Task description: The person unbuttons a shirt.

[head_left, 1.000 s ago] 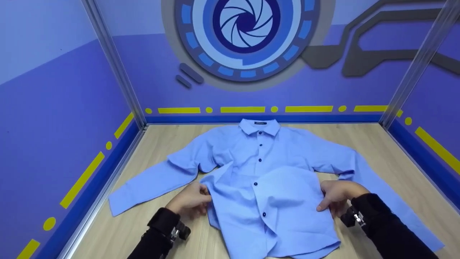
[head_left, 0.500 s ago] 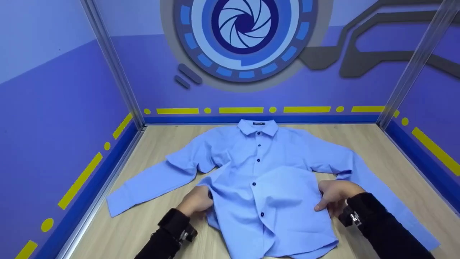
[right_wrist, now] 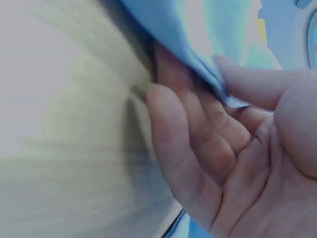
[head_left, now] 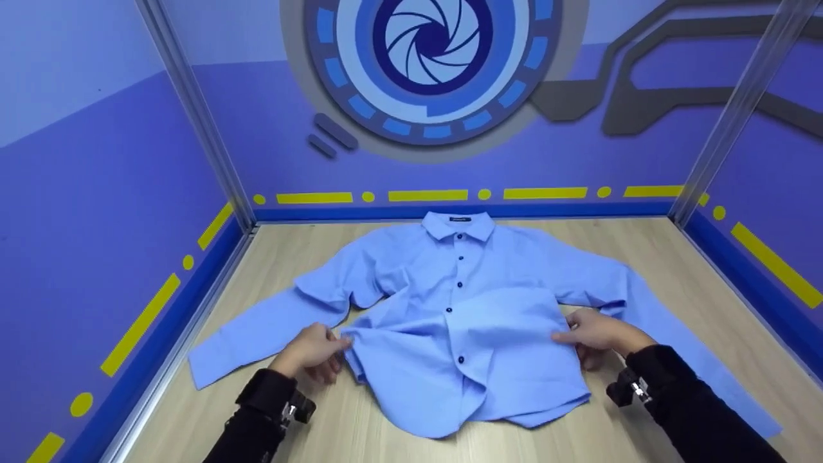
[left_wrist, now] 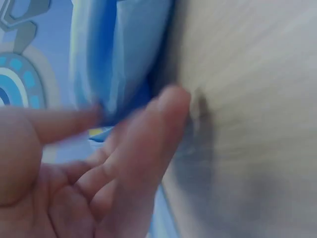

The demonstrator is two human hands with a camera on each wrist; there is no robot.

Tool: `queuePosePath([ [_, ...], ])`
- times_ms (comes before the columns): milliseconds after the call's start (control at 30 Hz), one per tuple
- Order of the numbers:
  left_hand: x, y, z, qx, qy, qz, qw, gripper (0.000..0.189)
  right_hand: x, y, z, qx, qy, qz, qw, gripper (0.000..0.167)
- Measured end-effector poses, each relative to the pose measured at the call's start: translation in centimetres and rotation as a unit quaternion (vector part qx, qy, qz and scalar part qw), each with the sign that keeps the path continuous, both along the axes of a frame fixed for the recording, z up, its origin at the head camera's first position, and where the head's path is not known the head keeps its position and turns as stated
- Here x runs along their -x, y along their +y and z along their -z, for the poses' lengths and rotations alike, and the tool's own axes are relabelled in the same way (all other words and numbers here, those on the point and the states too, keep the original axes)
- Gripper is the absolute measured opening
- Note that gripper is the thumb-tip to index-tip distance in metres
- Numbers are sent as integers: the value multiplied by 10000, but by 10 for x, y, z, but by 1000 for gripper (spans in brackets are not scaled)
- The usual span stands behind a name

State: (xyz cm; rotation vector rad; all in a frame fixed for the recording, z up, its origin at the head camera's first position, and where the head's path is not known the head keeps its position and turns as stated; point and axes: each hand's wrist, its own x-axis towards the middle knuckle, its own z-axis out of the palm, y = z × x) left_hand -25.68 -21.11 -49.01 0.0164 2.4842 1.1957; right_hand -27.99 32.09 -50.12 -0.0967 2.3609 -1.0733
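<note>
A light blue long-sleeved shirt (head_left: 514, 328) with dark buttons lies front up, collar at the far side, sleeves spread outward. My left hand (head_left: 316, 352) pinches its left side edge between thumb and fingers, drawing folds across the front. At the opposite side edge, my right hand (head_left: 595, 335) pinches the cloth, thumb on top. In the right wrist view, the fingers (right_wrist: 168, 124) reach under the shirt's edge (right_wrist: 198, 39) close to the table. The left wrist view is blurred; there the thumb (left_wrist: 69, 124) meets the cloth (left_wrist: 133, 54).
The shirt lies on a light wood-grain table (head_left: 308, 431). Blue-purple panels with yellow dashes (head_left: 545, 193) rise at the back and both sides. Metal posts (head_left: 199, 122) stand in the back corners. Each wrist wears a black band with a small camera (head_left: 630, 389).
The shirt's lower part has moved away from me, and its hem is now fully in view. My left hand went in at the side edge, then moved left with the cloth. My right hand moved slightly forward.
</note>
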Motion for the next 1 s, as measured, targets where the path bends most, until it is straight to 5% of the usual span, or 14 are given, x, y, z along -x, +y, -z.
queuePosePath([
  [133, -6, 2, 6, -59, -445, 529, 9976, 37, -5, 2, -4, -455, -160, -169, 9987, 42],
  [233, -5, 1, 7, -297, -348, 857, 9953, 25, -7, 0, -9, -800, -176, -357, 9960, 43],
  [400, 8, -8, 3, -1297, -17, 675, 9893, 16, -1, 1, -13, -361, 311, -180, 9987, 32],
  [500, 14, -12, 3, -2200, -248, 508, 9739, 12, 3, 6, -17, 106, 479, -46, 9988, 41],
  [567, 12, -13, 4, -2368, -436, 486, 9694, 10, 4, 7, -18, 264, 353, -48, 9990, 44],
  [800, -2, 0, 11, -695, -447, 567, 9950, 27, 2, 3, -15, -355, 229, -377, 9984, 33],
  [900, -5, 4, 12, -365, -398, 877, 9947, 26, -2, 2, -15, -759, 266, -466, 9957, 31],
  [1000, -11, 5, 12, -190, -804, 1490, 9854, 29, -7, 1, -17, -1076, 49, -700, 9917, 29],
])
